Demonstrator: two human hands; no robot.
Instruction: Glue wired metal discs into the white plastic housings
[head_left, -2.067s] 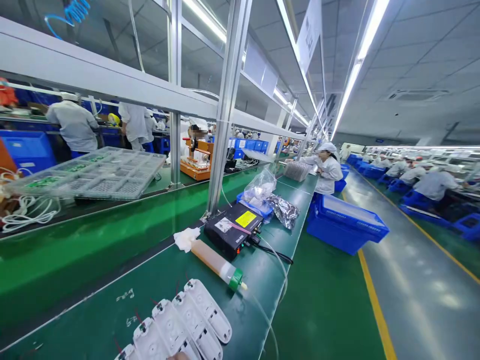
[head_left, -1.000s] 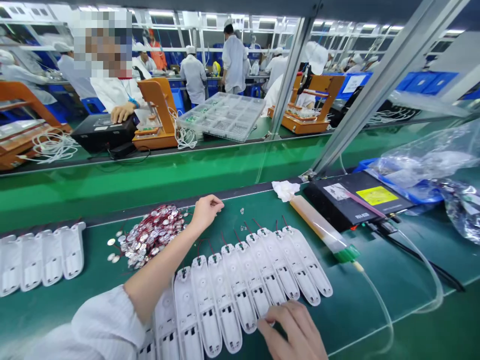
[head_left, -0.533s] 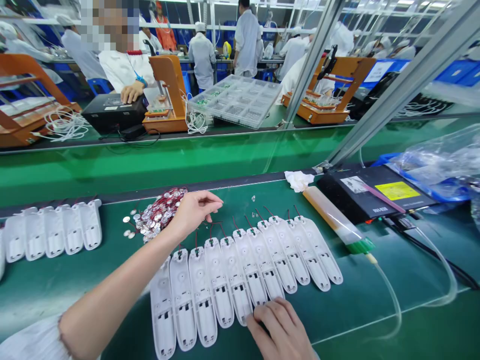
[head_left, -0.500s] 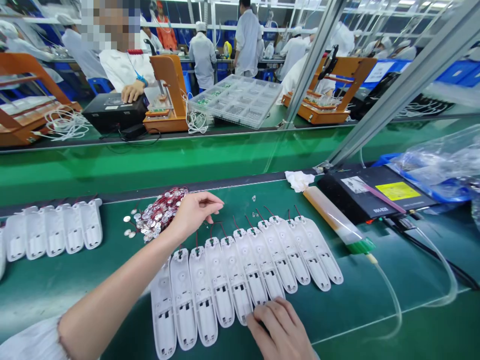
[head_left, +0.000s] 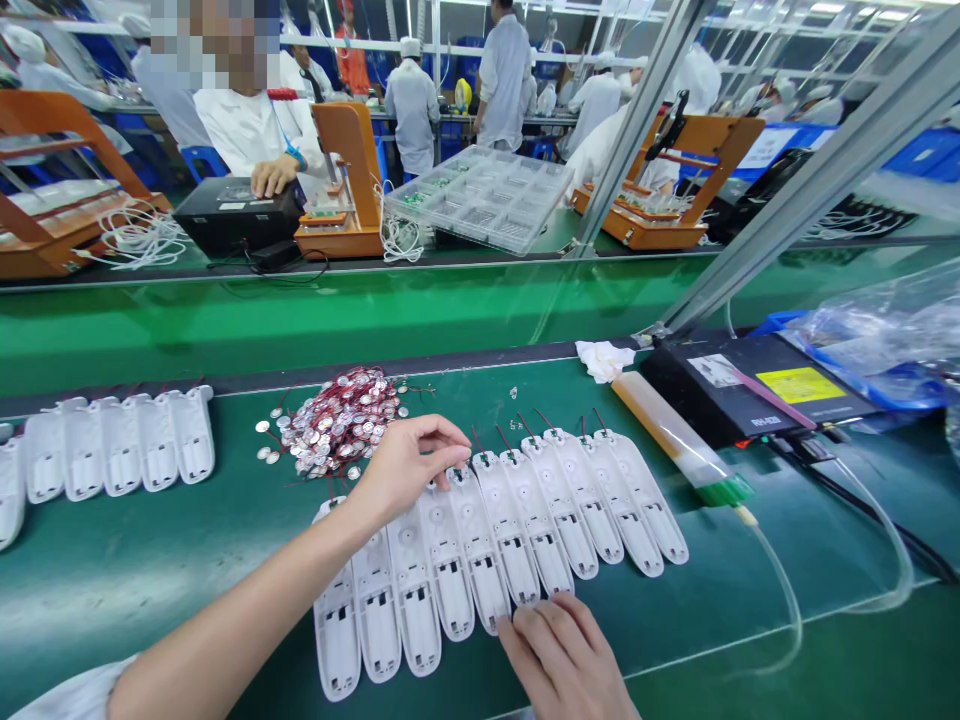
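Nine white plastic housings (head_left: 525, 520) lie side by side in a fan on the green mat (head_left: 187, 560), open side up, each with a thin red wire at its top end. The left hand (head_left: 409, 468) is over the top of the middle housings, its fingertips pinched together on something small; what it is, I cannot tell. The right hand (head_left: 564, 655) rests with flat, relaxed fingers on the bottom ends of the row and grasps nothing. Just behind the left hand is a heap of small metal discs with red wires (head_left: 341, 422). To the right lie a glue syringe (head_left: 679, 450) and a black controller box (head_left: 750, 385); a second row of housings (head_left: 112, 455) lies far left. I think a sleeve or wrist could push the row out of order, or the thin wires could catch in the fingers and pull a housing aside.
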